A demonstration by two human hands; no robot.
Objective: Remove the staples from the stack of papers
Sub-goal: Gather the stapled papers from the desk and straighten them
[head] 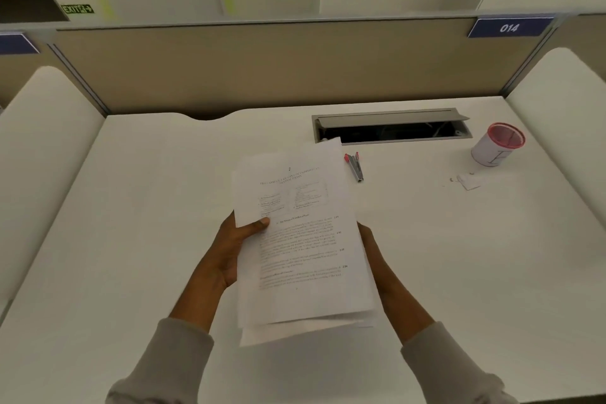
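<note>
A stack of printed papers point(301, 239) is held up over the middle of the white desk point(147, 207). My left hand point(234, 246) grips its left edge, thumb pressed on the top sheet. My right hand point(370, 246) supports the right edge from underneath, mostly hidden by the sheets. The pages are fanned slightly apart at the bottom. A small stapler or staple remover with a red tip point(354, 166) lies on the desk just beyond the upper right corner of the papers. No staple is visible on the sheets.
A white cup with a pink rim point(496, 145) stands at the far right, with a paper scrap point(469, 181) and tiny bits in front of it. An open cable tray point(392, 126) is set into the back of the desk. Beige partitions point(278, 65) enclose the desk.
</note>
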